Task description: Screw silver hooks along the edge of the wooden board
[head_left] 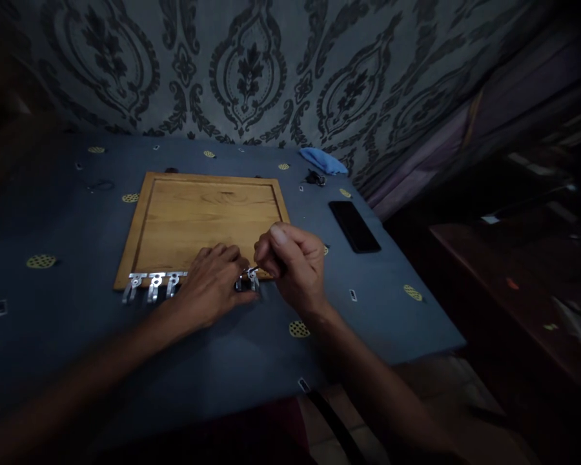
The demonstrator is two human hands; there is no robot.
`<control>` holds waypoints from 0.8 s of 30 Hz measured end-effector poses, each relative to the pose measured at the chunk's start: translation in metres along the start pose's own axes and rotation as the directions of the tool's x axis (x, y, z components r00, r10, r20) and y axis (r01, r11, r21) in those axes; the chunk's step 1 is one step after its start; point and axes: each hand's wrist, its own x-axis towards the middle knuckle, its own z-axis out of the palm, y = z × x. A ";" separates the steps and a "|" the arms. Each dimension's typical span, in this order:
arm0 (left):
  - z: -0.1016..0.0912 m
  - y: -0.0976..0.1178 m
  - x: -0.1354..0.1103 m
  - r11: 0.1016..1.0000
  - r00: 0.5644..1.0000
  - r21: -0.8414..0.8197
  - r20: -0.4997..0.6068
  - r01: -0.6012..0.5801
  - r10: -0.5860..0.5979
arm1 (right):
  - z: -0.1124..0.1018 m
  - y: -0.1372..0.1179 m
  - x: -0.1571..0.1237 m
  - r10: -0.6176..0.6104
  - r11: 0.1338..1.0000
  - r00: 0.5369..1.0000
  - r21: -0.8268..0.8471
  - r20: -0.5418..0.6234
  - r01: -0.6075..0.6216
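Note:
A wooden board point(203, 213) with a raised rim lies on a blue cloth-covered table point(77, 336). Three shiny metal hooks point(153, 285) hang along its near edge at the left. My left hand point(213, 284) rests palm down on that edge, its thumb touching a further metal hook point(252, 278). My right hand point(293, 261) is closed in a pinch on a thin dark tool whose tip meets this hook; I cannot make out what the tool is.
A black phone point(354, 226) lies to the right of the board. A crumpled blue cloth point(322, 160) and a small dark object point(315, 177) sit at the back by the patterned wall. The table's right edge drops off beside dark furniture.

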 end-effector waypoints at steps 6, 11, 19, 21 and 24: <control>0.000 0.000 0.000 1.000 1.000 0.013 -0.017 -0.007 0.007 | 0.000 -0.025 0.006 -0.130 0.989 0.968 0.044 -0.216 0.143; -0.003 0.000 0.000 1.000 1.000 0.004 0.015 -0.015 0.015 | -0.004 -0.035 0.004 -0.084 0.995 0.953 0.019 -0.290 0.093; -0.006 0.002 0.002 1.000 0.999 -0.003 0.040 0.011 -0.011 | -0.008 -0.018 -0.003 -0.037 0.993 0.943 0.097 -0.329 0.073; -0.005 0.001 0.002 1.000 1.000 0.005 0.030 0.000 0.000 | -0.007 -0.015 -0.003 -0.032 0.990 0.940 0.118 -0.339 0.077; -0.004 0.000 0.001 1.000 1.000 0.010 0.011 -0.005 0.005 | -0.005 -0.010 -0.003 -0.041 0.984 0.944 0.150 -0.328 0.095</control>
